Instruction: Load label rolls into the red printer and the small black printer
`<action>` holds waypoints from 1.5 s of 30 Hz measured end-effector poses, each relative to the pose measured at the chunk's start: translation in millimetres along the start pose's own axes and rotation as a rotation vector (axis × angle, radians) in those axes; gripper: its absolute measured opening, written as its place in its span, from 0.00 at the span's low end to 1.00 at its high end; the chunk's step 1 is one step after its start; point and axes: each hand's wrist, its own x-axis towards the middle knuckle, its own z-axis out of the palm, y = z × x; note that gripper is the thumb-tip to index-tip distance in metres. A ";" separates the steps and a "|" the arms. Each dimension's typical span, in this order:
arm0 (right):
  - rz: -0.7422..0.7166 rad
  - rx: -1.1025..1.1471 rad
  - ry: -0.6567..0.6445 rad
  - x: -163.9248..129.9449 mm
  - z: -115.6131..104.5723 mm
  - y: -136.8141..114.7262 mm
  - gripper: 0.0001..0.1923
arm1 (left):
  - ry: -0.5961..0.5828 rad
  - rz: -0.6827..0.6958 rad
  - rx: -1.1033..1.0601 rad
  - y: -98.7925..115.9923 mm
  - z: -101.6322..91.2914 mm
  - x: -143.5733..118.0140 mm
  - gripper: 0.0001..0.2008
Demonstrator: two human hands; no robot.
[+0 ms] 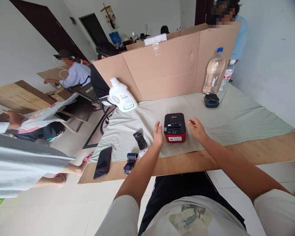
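A wooden table (260,149) is standing on a pale tiled floor, with a creased grey-green cloth (236,121) covering most of its top. A cardboard screen (167,70) is standing along the far edge, and white walls and dark doors are lying beyond it. Other people are sitting to the left and behind the screen.

A red and black label printer (174,127) is sitting on the cloth near the table's front edge. The left hand (158,135) is hovering just beside the printer's left side, fingers straight and palm turned toward it, grasping nothing. The right hand (197,128) is hovering just beside its right side, fingers loosely curled, also released.

A white detergent bottle (121,95) is lying at the back left, and 2 water bottles (214,72) are standing at the back right by a small dark case (211,100). A black phone (103,162) and a dark roll (130,163) are lying at the front left.
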 end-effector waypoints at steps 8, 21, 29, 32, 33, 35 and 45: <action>0.250 0.216 -0.114 6.9 46.2 -22.4 0.37 | -0.298 -0.165 -0.479 3.1 13.6 18.4 0.36; -0.033 0.190 -0.119 -14.4 45.6 -2.4 0.47 | -0.293 -0.134 -0.466 0.2 4.7 20.3 0.50; -0.030 0.184 -0.153 -15.0 43.2 -3.9 0.46 | -0.265 -0.087 -0.407 -0.3 9.1 14.9 0.42; -0.068 0.154 -0.095 -18.7 37.6 13.0 0.33 | -0.251 -0.044 -0.233 5.0 7.1 17.0 0.32; -0.059 0.115 -0.056 -20.8 35.7 21.2 0.32 | -0.245 0.005 -0.121 9.0 6.2 19.1 0.29; -0.054 0.034 0.002 -25.8 33.3 36.9 0.32 | -0.239 0.134 0.093 19.9 6.4 25.8 0.22; -0.138 -0.129 -0.001 -38.7 34.9 46.8 0.26 | -0.474 0.180 0.514 42.0 68.0 74.5 0.11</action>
